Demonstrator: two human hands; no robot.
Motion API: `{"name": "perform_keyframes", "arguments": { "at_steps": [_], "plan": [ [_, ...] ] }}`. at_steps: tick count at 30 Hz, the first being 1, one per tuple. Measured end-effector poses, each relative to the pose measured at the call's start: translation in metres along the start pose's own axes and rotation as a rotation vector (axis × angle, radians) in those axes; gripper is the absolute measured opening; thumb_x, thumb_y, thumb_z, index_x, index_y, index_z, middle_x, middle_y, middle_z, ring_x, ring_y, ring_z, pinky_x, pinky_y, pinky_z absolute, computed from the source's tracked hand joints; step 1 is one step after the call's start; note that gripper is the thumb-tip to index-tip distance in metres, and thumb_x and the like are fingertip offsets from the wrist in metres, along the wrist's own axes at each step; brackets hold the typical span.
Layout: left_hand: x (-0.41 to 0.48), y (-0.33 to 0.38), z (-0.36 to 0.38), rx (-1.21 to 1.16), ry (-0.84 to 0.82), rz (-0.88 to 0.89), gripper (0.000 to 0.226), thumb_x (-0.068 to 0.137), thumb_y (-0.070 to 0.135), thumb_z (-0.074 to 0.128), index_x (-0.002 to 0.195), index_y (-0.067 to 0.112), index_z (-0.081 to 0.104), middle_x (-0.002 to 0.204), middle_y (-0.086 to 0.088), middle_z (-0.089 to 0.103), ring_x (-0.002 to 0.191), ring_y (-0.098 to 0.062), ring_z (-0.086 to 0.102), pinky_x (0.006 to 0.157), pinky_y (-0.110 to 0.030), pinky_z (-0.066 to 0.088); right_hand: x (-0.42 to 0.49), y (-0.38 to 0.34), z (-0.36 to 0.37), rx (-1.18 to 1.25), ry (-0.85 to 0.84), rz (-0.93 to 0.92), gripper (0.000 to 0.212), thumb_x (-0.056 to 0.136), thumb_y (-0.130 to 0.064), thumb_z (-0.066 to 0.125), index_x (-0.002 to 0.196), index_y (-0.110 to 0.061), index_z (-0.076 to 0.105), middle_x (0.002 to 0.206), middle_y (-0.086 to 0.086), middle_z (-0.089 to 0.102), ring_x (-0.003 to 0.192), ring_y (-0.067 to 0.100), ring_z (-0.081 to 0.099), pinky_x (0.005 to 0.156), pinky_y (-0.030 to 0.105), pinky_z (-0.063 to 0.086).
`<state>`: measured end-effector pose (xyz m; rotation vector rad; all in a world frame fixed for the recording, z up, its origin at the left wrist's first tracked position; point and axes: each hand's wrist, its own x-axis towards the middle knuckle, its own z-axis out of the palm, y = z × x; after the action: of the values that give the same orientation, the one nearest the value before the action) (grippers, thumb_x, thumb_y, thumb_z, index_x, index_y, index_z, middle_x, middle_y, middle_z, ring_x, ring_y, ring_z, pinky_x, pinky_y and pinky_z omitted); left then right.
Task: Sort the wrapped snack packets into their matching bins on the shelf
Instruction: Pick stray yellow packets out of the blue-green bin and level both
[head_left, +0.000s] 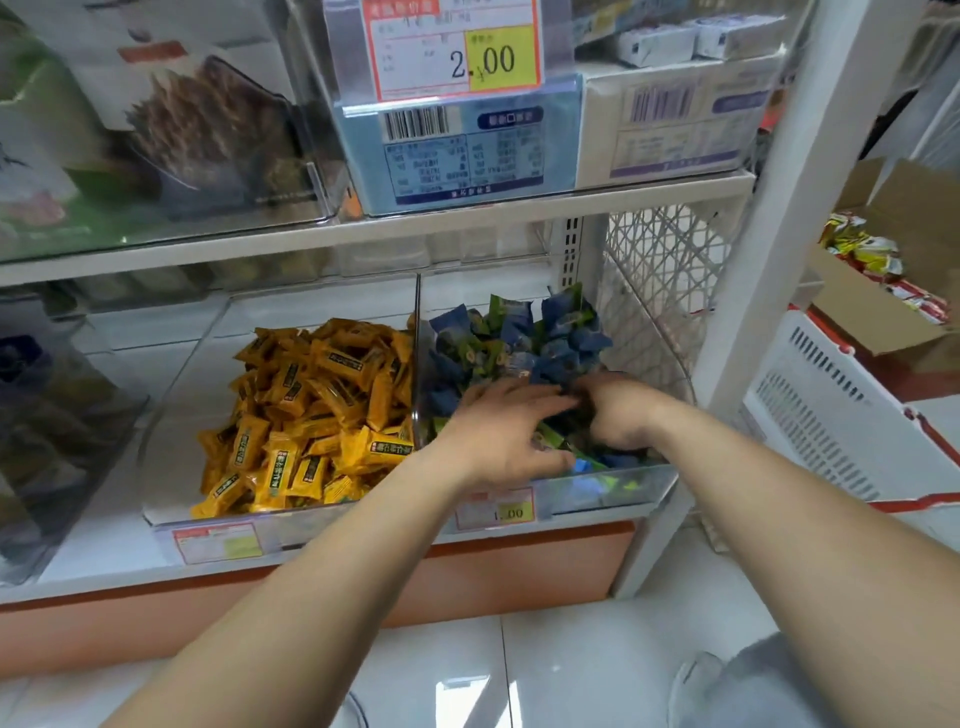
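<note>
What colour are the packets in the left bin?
Packets: orange-yellow with dark print, seen in the head view.

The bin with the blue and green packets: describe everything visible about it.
The clear plastic bin sits on the lower shelf, rightmost, beside the bin of orange packets and next to a white lattice panel. It is heaped with blue and green wrapped packets, piled higher at the back. A price tag hangs on its front wall. The left hand lies spread on the packets; the right hand digs among them, its fingers hidden.
</note>
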<state>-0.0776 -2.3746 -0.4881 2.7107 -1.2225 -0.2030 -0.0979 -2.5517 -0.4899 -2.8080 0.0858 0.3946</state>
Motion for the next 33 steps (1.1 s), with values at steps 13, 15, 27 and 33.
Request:
{"name": "perform_keyframes", "arguments": {
  "at_steps": [13,15,27,33],
  "plan": [
    [0.022,-0.022,-0.012,0.209,0.025,-0.153,0.050,0.073,0.069,0.063,0.116,0.045,0.063,0.129,0.000,0.049,0.127,-0.029,0.039,0.099,-0.046,0.034,0.008,0.012,0.007,0.135,0.262,0.045,0.036,0.086,-0.007,0.065,0.122,-0.015,0.064,0.122,0.010,0.065,0.109,0.028,0.060,0.076,0.022,0.043],
    [0.021,-0.021,-0.012,0.187,0.039,-0.178,0.048,0.072,0.068,0.066,0.114,0.045,0.065,0.130,0.001,0.048,0.128,-0.028,0.038,0.100,-0.046,0.036,0.008,0.011,0.007,0.137,0.328,0.006,0.032,0.088,-0.009,0.063,0.120,-0.014,0.065,0.120,0.011,0.066,0.109,0.029,0.061,0.077,0.023,0.043],
    [0.002,-0.016,-0.017,0.176,-0.031,-0.086,0.037,0.087,0.054,0.058,0.123,0.043,0.061,0.127,0.007,0.054,0.123,-0.025,0.041,0.085,-0.042,0.051,0.002,0.002,0.010,0.177,-0.131,-0.047,0.048,0.094,-0.011,0.049,0.140,-0.023,0.053,0.136,0.007,0.060,0.119,0.025,0.057,0.098,0.031,0.047],
    [-0.002,-0.015,-0.014,0.168,-0.003,-0.089,0.037,0.087,0.055,0.056,0.123,0.045,0.059,0.129,0.010,0.052,0.124,-0.021,0.041,0.084,-0.038,0.051,0.001,0.002,0.005,0.008,-0.047,-0.027,0.028,0.088,-0.008,0.056,0.111,-0.015,0.071,0.111,0.008,0.070,0.098,0.025,0.064,0.083,0.032,0.055]
  ]
}}
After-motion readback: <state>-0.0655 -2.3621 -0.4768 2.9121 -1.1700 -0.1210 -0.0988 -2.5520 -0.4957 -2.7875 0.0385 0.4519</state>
